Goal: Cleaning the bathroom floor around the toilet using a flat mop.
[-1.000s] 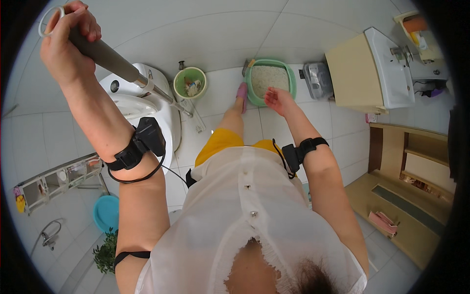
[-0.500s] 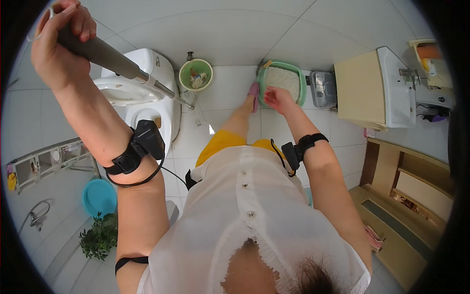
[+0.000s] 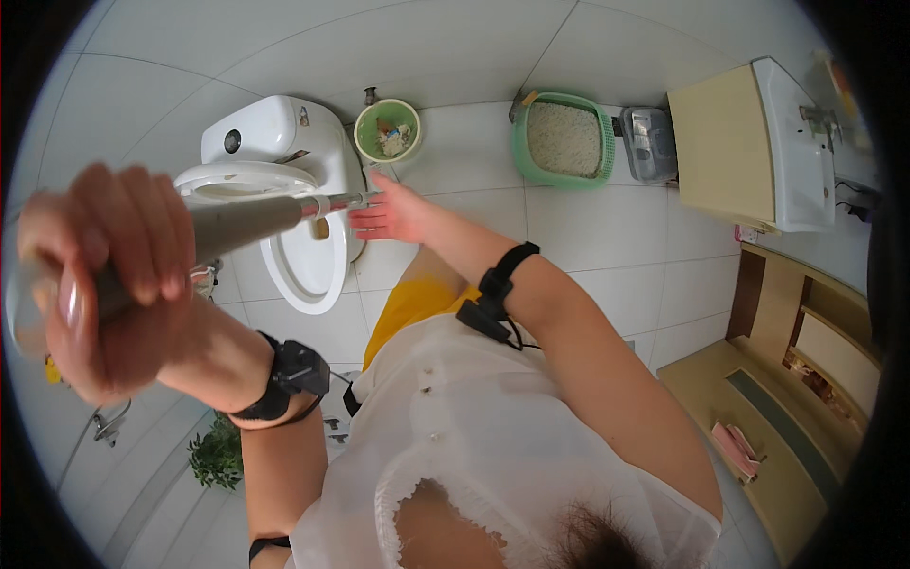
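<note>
My left hand (image 3: 114,270) is wrapped round the thick grey grip of a metal pole (image 3: 248,222), large and close at the left. From there the pole slants away over the white toilet (image 3: 270,133), whose seat and bowl show beneath it. What is at the pole's far end is hidden. My right hand (image 3: 393,211) is open, fingers stretched toward the thin part of the pole; I cannot tell whether they touch it. Just beyond that hand stands a small green bin (image 3: 360,142) with crumpled waste in it.
A green litter box (image 3: 564,178) with pale granules stands by the far wall. To its right are a clear plastic box (image 3: 649,142) and a beige cabinet (image 3: 725,147) with a white washbasin (image 3: 782,190). Beige shelving (image 3: 701,379) is at the lower right, a leafy plant (image 3: 216,453) at the lower left.
My right hand has swung left from beside the litter box to the pole. My left hand has come lower and nearer with the grip, and the pole lies flatter across the view.
</note>
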{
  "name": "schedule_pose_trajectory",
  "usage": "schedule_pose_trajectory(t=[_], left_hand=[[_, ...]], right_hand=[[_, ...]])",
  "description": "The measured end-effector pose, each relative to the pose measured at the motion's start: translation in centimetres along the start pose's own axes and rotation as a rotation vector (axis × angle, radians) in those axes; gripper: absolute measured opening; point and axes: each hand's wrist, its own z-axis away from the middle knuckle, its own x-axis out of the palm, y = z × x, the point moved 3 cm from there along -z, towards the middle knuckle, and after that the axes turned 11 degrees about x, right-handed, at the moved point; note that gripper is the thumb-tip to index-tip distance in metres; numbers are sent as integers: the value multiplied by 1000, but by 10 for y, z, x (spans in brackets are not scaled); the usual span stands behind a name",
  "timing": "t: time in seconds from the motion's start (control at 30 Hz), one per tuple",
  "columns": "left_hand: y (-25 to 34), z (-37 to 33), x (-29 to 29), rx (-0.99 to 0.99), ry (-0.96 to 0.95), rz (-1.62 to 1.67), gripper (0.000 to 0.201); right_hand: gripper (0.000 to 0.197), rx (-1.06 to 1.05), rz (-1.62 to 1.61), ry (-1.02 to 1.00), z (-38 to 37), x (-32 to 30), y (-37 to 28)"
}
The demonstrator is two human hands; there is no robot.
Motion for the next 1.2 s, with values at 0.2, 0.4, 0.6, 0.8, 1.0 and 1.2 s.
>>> schedule_pose_trajectory(t=[0.2, 0.4, 0.6, 0.8, 1.0, 1.2], left_hand=[[48, 3, -20, 1, -94, 61, 30], [35, 23, -42, 39, -146, 160, 21], [48, 41, -34, 175, -59, 256, 15], [32, 13, 21, 87, -487, 221, 30], [-19, 59, 42, 58, -103, 5, 21], [1, 54, 31, 3, -146, -19, 19]], right_hand=[[22, -85, -72, -10, -30, 30, 26], [10, -127, -278, 125, -11, 28, 33], [9, -261, -417, 135, 13, 8, 12], [7, -482, -541, 171, 20, -12, -23], [7, -600, -567, -2, -21, -65, -66], [9, -555, -338, 107, -35, -68, -56]])
